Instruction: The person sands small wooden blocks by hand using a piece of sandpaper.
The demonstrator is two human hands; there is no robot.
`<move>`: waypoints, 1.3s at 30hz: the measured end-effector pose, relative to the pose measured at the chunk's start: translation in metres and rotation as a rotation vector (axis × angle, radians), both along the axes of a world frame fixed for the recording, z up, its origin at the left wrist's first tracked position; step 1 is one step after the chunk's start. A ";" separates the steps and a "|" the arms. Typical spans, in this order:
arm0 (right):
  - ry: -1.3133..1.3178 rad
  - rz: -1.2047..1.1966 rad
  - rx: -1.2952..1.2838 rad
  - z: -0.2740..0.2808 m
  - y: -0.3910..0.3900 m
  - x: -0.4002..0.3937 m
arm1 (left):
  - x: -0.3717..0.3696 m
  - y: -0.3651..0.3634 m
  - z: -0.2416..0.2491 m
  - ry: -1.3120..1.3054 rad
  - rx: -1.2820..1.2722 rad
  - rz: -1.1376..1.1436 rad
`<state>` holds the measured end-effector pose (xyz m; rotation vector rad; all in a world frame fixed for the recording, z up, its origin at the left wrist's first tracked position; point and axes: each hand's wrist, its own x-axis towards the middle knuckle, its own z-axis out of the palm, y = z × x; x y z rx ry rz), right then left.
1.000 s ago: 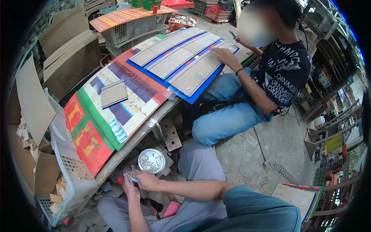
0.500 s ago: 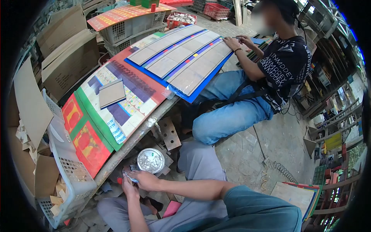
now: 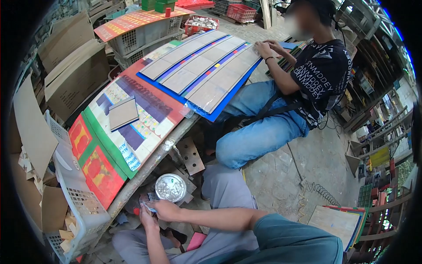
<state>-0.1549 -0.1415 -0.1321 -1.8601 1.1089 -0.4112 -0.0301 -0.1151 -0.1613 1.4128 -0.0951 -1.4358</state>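
My left hand [image 3: 148, 219] and my right hand [image 3: 166, 210] are close together low in the view, left of centre. Their fingers close round a small crumpled, whitish-blue piece [image 3: 150, 206] that is too small to name. A bit of red shows beside my left fingers. Just above my hands is a round silvery tin [image 3: 170, 188]. On the sloping table [image 3: 147, 166], a small square board [image 3: 124, 114] lies on printed sheets, and a large blue-edged panel [image 3: 211, 66] with beige strips lies beyond it.
Across the table a co-worker [image 3: 323, 66] sits with both hands at the panel's right edge. A white plastic basket [image 3: 88, 215] holding wood pieces stands at the left by cardboard boxes [image 3: 72, 83]. Stacked boards [image 3: 334, 224] lie at the lower right, near a coiled hose [image 3: 323, 193].
The view has shifted slightly, so the table and panel appear a little further left and the tin slightly lower. My hands remain together, with my right fingers slightly changed in position.
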 end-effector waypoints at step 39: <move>-0.096 -0.005 0.047 -0.007 0.002 0.004 | 0.015 -0.001 -0.013 -0.210 -0.084 -0.013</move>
